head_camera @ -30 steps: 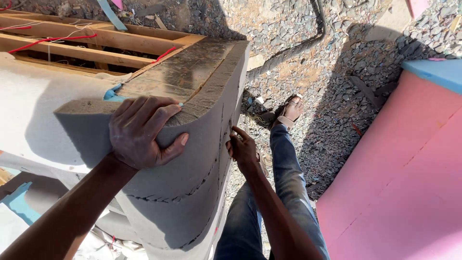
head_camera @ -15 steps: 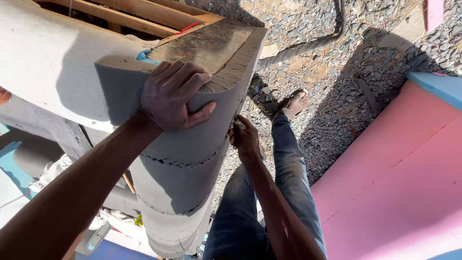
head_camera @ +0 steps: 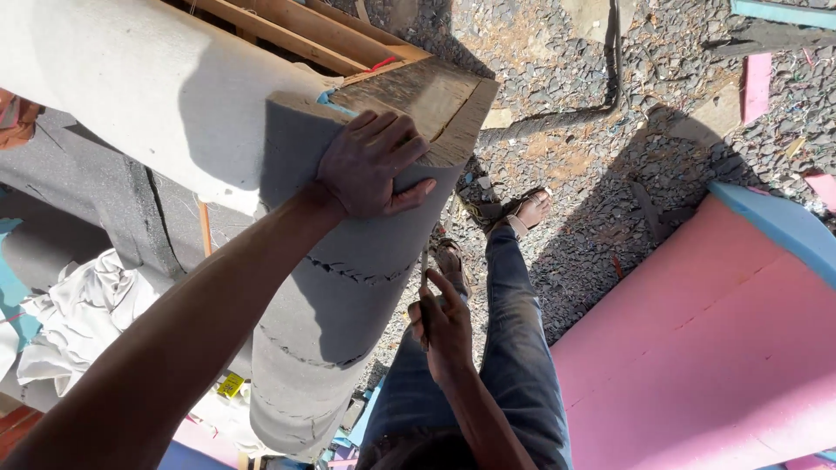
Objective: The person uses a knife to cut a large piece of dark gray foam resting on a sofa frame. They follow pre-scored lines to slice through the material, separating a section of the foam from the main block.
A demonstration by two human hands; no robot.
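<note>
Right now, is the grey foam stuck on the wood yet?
Done: foam already wraps the wood frame's corner. In hand: left hand presses it down, right hand works its edge with a thin tool. Left: the edge still looks loose.

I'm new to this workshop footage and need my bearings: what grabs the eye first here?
The left hand presses grey foam sheet over the corner of a wooden frame at centre. Below it, the right hand holds a thin tool, too small to identify, against the foam's edge. A big pink foam slab fills the lower right.
</note>
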